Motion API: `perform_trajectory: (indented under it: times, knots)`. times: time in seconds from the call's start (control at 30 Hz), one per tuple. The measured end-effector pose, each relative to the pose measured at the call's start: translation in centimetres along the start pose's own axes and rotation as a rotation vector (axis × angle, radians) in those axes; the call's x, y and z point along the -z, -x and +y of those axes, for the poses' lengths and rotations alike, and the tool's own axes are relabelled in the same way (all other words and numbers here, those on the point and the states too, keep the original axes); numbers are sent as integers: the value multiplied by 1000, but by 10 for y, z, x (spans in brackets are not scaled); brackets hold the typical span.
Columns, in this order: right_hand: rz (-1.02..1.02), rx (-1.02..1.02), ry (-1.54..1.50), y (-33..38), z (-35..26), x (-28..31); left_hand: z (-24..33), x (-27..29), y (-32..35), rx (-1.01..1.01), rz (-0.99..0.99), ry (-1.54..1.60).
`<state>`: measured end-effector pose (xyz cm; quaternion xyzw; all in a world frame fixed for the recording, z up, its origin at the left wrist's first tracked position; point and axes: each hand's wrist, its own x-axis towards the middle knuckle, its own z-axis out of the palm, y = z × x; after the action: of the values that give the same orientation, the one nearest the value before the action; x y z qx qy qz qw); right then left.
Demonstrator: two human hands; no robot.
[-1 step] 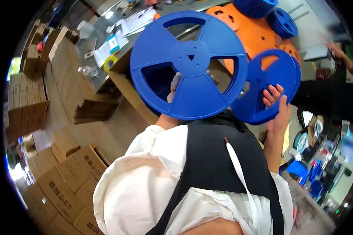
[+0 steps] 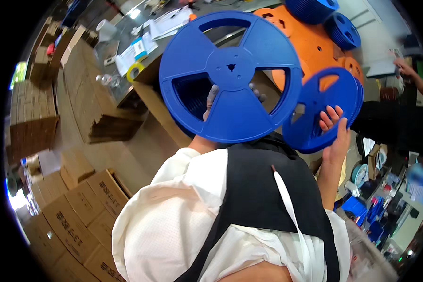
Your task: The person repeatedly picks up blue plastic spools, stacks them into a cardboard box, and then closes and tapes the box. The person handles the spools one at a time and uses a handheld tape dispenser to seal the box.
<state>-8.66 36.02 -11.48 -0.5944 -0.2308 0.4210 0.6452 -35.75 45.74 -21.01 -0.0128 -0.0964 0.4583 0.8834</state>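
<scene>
Big blue reel (image 2: 230, 77) held up high in front of the chest, flat face toward the camera, 3 open windows in it. Left hand (image 2: 210, 101) behind that reel, fingers peeking through a window and past the rim, grip clamped on the reel. Smaller blue reel (image 2: 322, 110) just to the right, its edge tucked behind the big one. Right hand (image 2: 334, 129) clamped on the smaller reel, fingers hooked through a hole. Orange reels (image 2: 310, 44) and more blue reels (image 2: 340, 28) on the bench (image 2: 141, 28) behind. Papers (image 2: 167, 21) and a yellow tape roll (image 2: 134, 71) there too. Brown cardboard boxes (image 2: 75, 221) down on the floor at the left.
</scene>
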Motion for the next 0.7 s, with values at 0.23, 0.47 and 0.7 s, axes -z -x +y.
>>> perform_trajectory:
  times: [0.23,0.47,0.7]
  knots:
    - [104,-28,-15,-7,5,18,7,-36,-1,-31,24,13]
    - [-54,124,-169,-14,8,63,36,-5,14,-60,210,-215]
    - [-385,187,-804,-7,10,61,86,28,50,-95,370,-388]
